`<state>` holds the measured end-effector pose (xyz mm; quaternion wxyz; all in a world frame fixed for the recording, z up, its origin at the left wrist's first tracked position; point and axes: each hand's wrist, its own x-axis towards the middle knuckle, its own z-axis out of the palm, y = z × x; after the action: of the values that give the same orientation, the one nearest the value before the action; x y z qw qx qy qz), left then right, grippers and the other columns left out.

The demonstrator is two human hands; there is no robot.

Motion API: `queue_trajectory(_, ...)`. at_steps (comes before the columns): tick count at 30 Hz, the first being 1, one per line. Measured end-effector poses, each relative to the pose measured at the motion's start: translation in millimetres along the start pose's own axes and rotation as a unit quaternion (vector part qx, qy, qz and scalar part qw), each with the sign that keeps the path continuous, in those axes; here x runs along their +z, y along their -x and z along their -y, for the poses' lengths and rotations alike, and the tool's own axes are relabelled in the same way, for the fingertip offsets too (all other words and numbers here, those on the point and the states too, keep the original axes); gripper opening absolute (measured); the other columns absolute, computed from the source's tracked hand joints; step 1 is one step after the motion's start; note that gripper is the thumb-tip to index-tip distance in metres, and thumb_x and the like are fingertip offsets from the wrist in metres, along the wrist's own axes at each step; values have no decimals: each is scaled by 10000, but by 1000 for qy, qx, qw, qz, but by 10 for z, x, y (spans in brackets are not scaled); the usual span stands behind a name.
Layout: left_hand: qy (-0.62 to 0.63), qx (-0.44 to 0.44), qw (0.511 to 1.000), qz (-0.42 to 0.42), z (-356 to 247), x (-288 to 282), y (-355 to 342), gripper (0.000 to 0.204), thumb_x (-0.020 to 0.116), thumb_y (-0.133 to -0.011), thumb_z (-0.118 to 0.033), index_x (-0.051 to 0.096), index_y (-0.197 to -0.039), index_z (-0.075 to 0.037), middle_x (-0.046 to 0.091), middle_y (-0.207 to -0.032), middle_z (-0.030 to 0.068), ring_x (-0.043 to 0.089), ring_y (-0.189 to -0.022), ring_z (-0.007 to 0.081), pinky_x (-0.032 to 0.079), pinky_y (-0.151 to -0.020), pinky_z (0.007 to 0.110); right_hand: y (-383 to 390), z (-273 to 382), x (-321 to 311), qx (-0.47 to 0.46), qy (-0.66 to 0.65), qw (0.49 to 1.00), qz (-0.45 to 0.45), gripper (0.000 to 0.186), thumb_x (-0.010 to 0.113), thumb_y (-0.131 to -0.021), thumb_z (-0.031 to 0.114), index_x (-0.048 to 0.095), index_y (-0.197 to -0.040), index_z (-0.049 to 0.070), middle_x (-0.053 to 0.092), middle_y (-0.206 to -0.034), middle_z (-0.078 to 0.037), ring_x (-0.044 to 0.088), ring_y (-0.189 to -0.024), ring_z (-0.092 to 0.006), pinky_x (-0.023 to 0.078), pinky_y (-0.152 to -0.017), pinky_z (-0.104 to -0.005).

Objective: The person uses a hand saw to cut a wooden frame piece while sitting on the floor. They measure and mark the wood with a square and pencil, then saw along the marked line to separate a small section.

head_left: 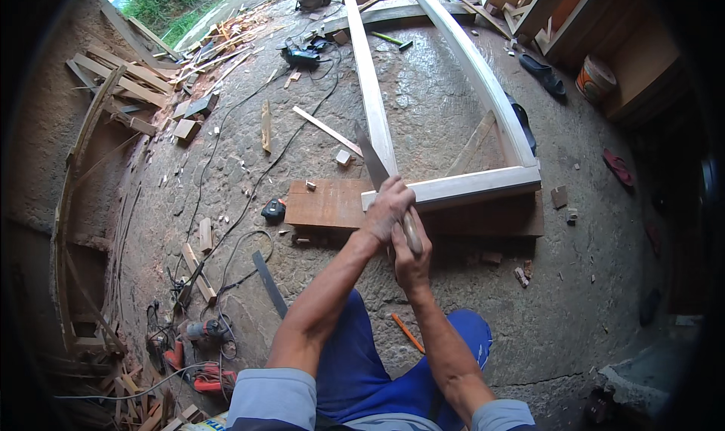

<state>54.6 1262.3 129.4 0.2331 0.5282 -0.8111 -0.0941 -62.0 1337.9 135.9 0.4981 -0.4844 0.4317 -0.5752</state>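
A long tapered grey blade point(373, 157) with a pale wooden handle point(412, 233) is in my hands, slanting up and leftward. I cannot make out teeth on it. My right hand point(412, 263) is wrapped round the handle. Just above, my left hand point(389, 208) is closed where blade and handle meet, hiding that part. Both hands are at the near left corner of a pale wooden frame point(468, 186), whose long rails run away from me. That near end rests on a reddish-brown plank point(325, 203). Whether the blade touches the wood I cannot tell.
A tape measure point(273, 210) lies left of the plank. Nearer me are a dark flat metal strip point(269, 284) and an orange pencil-like stick point(408, 333). Red power tools point(208, 378) and cords lie lower left. A hammer point(393, 40) lies inside the frame. Wood scraps point(121, 80) are piled left.
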Motion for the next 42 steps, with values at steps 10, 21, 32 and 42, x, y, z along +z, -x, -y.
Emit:
queue_trajectory(10,82,-33,996,5,-2183,-111,1622,91,659,-801,-69,595,-844,-117,637,-1005,43,501,-1386,363,593,-983,429,1982,915,-1052,137,79,985,75,689,567,-961,270,373,-1519,-84,532,-1448,-245,540,-1365,-292,448,-1097,-369)
queue_trajectory(21,32,-35,999,-25,-1487,59,1264,154,696,-760,-87,605,-883,-96,623,-1059,85,481,-1377,411,583,-974,471,1661,379,-902,58,119,989,73,589,565,-991,182,415,-1465,-133,628,-1334,-243,623,-1237,-299,491,-1025,-368)
queue_trajectory(32,-1,-28,1000,5,-129,-25,44,230,681,-758,-80,581,-962,-47,599,-1039,174,538,-1228,453,539,-968,487,43,-34,-75,2,-9,1000,4,511,611,-1003,186,500,-1414,-97,677,-1157,-138,618,-918,-148,511,-797,-283)
queue_trajectory(42,51,-23,998,-17,-1471,-67,1185,112,677,-791,-78,604,-870,-108,646,-1063,71,498,-1377,405,610,-918,428,1654,415,-876,31,173,982,73,614,574,-969,197,416,-1483,-100,627,-1321,-253,665,-1186,-308,521,-985,-359)
